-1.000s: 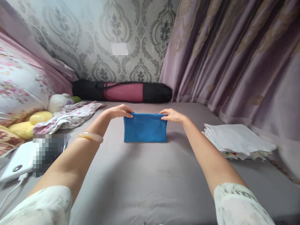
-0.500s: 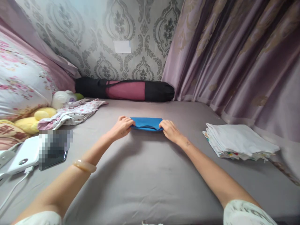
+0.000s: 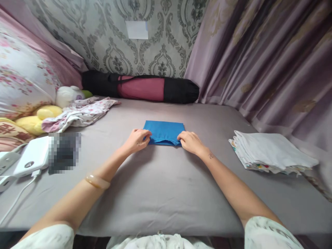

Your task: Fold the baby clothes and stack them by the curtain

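I am viewing a grey sheet (image 3: 166,193) that is filling most of the work area. A long black-and-red bag (image 3: 141,88) is lying across its far end. A stack of white cloths (image 3: 272,148) is resting well to the right. The folded blue cloth (image 3: 166,128) is lying nearly flat mid-sheet, its long axis running left to right. The left grip (image 3: 138,140) is pinching the near-left corner, the right grip (image 3: 192,141) the near-right; neither is standing clearly nearer. Fingers are partly hiding both corners, so I am not certain how much fabric each is taking.
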The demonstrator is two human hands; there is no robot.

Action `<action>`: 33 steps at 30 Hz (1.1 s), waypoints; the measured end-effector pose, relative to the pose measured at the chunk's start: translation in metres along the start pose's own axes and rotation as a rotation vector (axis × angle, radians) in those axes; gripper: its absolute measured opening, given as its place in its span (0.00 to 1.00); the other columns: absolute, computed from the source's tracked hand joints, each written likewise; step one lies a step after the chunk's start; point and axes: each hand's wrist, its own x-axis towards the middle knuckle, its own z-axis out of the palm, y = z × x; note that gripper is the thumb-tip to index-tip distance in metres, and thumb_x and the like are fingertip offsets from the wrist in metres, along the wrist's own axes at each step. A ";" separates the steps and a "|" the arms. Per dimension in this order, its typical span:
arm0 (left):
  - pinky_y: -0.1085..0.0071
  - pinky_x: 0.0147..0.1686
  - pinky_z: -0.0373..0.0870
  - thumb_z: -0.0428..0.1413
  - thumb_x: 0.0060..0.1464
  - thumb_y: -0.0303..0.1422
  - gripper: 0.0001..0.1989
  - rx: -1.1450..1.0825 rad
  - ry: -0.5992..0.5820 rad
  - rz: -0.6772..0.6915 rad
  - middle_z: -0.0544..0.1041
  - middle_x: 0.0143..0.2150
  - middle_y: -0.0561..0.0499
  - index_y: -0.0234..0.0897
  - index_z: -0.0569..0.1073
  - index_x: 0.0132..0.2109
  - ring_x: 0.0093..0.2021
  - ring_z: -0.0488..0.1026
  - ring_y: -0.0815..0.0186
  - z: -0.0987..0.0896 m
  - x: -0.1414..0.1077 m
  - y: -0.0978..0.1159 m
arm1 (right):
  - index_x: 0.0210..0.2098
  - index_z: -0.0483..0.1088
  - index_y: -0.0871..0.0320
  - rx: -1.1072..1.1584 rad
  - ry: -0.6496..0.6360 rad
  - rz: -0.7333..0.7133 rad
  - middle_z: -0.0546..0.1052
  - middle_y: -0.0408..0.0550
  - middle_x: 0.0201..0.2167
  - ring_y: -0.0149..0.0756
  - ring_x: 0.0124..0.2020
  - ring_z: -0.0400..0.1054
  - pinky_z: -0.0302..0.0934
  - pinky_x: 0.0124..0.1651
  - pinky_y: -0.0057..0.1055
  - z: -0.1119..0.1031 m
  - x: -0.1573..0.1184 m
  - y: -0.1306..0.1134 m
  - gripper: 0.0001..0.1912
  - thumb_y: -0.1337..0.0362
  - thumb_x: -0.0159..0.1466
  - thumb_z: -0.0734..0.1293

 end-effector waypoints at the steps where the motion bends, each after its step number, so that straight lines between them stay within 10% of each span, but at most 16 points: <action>1: 0.60 0.54 0.58 0.44 0.61 0.33 0.15 -0.004 0.032 -0.066 0.79 0.44 0.48 0.42 0.74 0.46 0.47 0.73 0.60 0.002 0.007 0.005 | 0.48 0.73 0.58 0.012 0.042 0.031 0.75 0.51 0.49 0.40 0.51 0.67 0.54 0.56 0.34 0.001 0.009 -0.005 0.20 0.74 0.65 0.55; 9: 0.52 0.67 0.42 0.38 0.66 0.38 0.26 0.185 0.029 -0.136 0.59 0.69 0.41 0.33 0.61 0.66 0.71 0.49 0.52 0.038 0.062 0.031 | 0.69 0.50 0.62 -0.027 0.093 0.103 0.47 0.53 0.72 0.48 0.72 0.35 0.31 0.70 0.53 0.031 0.067 -0.037 0.29 0.61 0.71 0.51; 21: 0.45 0.66 0.42 0.36 0.66 0.41 0.30 0.225 -0.102 -0.148 0.51 0.72 0.40 0.34 0.53 0.70 0.72 0.45 0.50 0.057 0.063 0.022 | 0.70 0.50 0.53 -0.052 -0.016 0.144 0.49 0.50 0.72 0.53 0.71 0.38 0.32 0.68 0.58 0.052 0.070 -0.036 0.29 0.58 0.71 0.50; 27: 0.44 0.64 0.49 0.43 0.63 0.40 0.26 0.217 -0.098 -0.139 0.61 0.68 0.38 0.37 0.61 0.65 0.68 0.54 0.49 0.045 0.074 0.026 | 0.70 0.50 0.52 0.016 -0.125 0.165 0.49 0.49 0.72 0.52 0.71 0.38 0.34 0.68 0.58 0.040 0.078 -0.032 0.29 0.57 0.70 0.50; 33: 0.48 0.67 0.40 0.39 0.65 0.43 0.29 0.218 -0.028 -0.121 0.53 0.72 0.41 0.37 0.57 0.68 0.72 0.45 0.50 0.054 0.076 0.023 | 0.70 0.51 0.55 -0.043 0.025 0.219 0.46 0.51 0.72 0.50 0.72 0.35 0.29 0.69 0.58 0.042 0.076 -0.026 0.29 0.58 0.71 0.51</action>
